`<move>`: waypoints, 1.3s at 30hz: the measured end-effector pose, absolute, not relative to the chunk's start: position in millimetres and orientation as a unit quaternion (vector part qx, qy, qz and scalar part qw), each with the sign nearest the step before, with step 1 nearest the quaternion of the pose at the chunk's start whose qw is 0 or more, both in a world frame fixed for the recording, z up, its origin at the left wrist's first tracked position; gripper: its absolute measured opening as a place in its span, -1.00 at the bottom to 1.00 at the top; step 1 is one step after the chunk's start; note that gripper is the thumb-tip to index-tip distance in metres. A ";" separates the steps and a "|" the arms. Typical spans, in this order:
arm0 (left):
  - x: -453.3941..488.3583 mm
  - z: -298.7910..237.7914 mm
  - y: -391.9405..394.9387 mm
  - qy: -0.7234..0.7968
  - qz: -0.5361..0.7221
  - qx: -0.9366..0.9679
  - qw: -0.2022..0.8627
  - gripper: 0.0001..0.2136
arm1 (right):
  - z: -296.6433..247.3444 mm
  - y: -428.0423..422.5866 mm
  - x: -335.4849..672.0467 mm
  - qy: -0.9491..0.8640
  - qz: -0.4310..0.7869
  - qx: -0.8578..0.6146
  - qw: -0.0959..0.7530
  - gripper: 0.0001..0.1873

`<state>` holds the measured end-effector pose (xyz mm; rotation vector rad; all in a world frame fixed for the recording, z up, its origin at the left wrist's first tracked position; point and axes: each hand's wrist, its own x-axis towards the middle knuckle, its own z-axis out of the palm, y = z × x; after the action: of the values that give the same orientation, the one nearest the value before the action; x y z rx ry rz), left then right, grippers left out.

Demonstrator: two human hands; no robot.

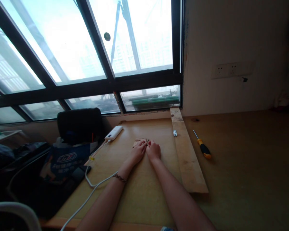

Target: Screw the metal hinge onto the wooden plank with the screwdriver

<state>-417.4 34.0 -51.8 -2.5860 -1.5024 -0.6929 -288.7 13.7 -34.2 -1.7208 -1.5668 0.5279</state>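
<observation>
My left hand (139, 152) rests on the table with its fingers bent over a small tan piece (135, 143), perhaps wood or cardboard. Most of that piece is hidden under the fingers. Right against it, my right hand (154, 150) is closed, thumb and fingertips pinched together at the right end of the piece. Whatever sits between those fingertips is too small and covered to name. Both hands nearly touch at the fingertips.
A wooden board (189, 160) with a small metal hinge (175, 132) lies right of my hands. Beyond it is a yellow-black screwdriver (203, 149). A white power bank (114, 132) with a white cable (96, 185) lies left. A black chair (79, 125) stands beside the table (135, 199).
</observation>
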 end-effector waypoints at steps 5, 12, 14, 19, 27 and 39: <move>-417.3 -52.5 34.6 -0.502 -0.215 -0.837 0.027 -0.65 | -32.9 12.7 -288.6 -0.640 0.191 -0.665 0.333 -0.81; -414.0 -49.3 33.3 -0.520 -0.188 -0.833 0.034 -0.64 | -30.3 13.3 -287.4 -0.606 0.208 -0.689 0.339 -0.80; -413.2 -49.1 33.3 -0.525 -0.182 -0.830 0.042 -0.63 | -30.5 14.6 -287.7 -0.598 0.216 -0.688 0.350 -0.76; -412.5 -51.1 34.0 -0.528 -0.194 -0.826 0.047 -0.65 | -32.7 18.4 -289.1 -0.607 0.244 -0.673 0.344 -0.58; -412.3 -49.5 31.9 -0.521 -0.200 -0.829 0.037 -0.67 | -34.0 17.5 -289.8 -0.615 0.246 -0.658 0.359 -0.54; -414.1 -53.6 34.6 -0.520 -0.218 -0.825 0.039 -0.65 | -31.6 17.3 -289.3 -0.653 0.248 -0.641 0.317 -0.49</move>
<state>-414.1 34.6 -53.6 -2.5293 -1.5951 -0.6697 -289.3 17.3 -31.6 -1.6877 -1.7184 0.6528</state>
